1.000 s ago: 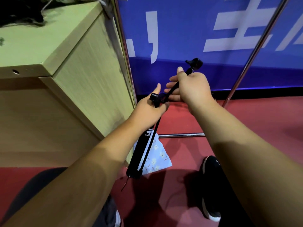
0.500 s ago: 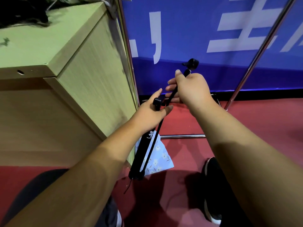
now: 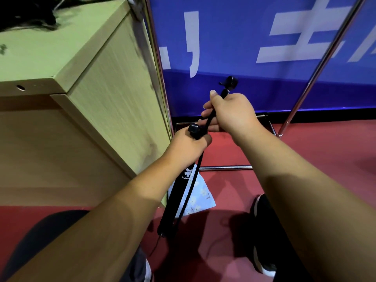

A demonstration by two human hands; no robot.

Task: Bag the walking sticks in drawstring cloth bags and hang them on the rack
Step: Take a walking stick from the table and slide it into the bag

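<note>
From my remote seat I see the left hand [image 3: 187, 147] closed in a fist round the neck of a long, narrow black bag [image 3: 179, 192], which slants down and towards me. A small black cord lock [image 3: 194, 130] sits just above that fist. The bag carries a white logo, but the wrist cuts the lettering off and I can read only its first letters. The cloth hides whatever fills the bag. I cannot tell whether its lower end touches the red floor [image 3: 305, 149]. A thin thread dangles from that end. The right hand [image 3: 234, 115] is further out and higher, its fingers curled round a black cord [image 3: 209, 123] with the thumb laid up along it. The palm hides how the cord passes through the hand. Above the hand the cord ends in a black knob [image 3: 231, 82], too blurred to make out in detail. Below the left fist the cord runs down beside the bag. Behind the bag a pale blue floral cloth bag [image 3: 203, 196] lies on the floor, partly covered, against the corner of a wooden cabinet [image 3: 101, 98]. Two chrome poles of the rack [image 3: 325, 58] rise out of frame in front of a blue banner [image 3: 244, 37]. A black shoe [image 3: 264, 220] shows under my right forearm, mostly in shadow.
</note>
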